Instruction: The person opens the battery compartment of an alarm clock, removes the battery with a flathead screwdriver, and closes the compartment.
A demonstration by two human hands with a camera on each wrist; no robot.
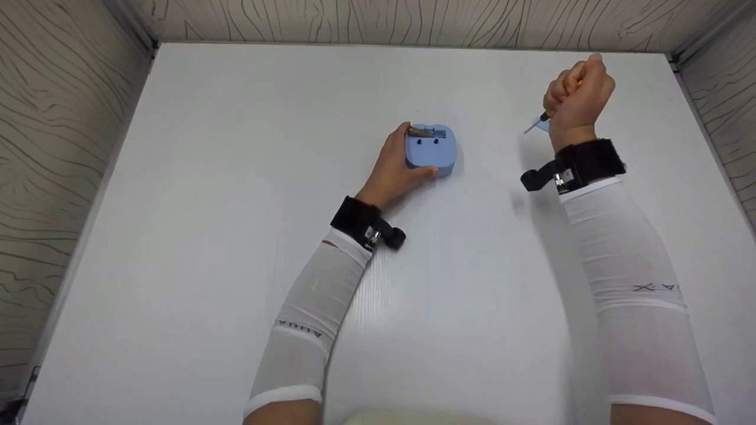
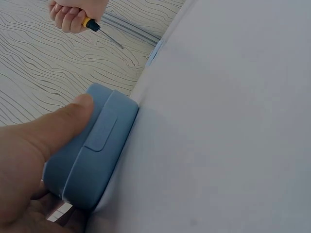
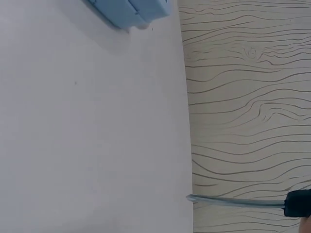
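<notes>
Right hand (image 1: 576,100) grips 1 screwdriver (image 3: 243,202) (raised).

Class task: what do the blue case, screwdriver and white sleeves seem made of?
Blue case: probably satin plastic, smooth with a neat seam. Screwdriver: shaft apparently metal, grey and faintly shiny; handle possibly plastic, judging by its yellow. White sleeves: matt, perhaps stretchy fabric, with wrinkles.

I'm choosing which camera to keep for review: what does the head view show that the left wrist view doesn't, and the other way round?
Only the head view shows the open slot in the blue box, a battery-like cylinder there, two dark holes and white sleeves.
Only the left wrist view shows a rounded tab outline on the box's side.
Both show the left hand holding the box, the right hand gripping a screwdriver, and a small blue piece.
</notes>
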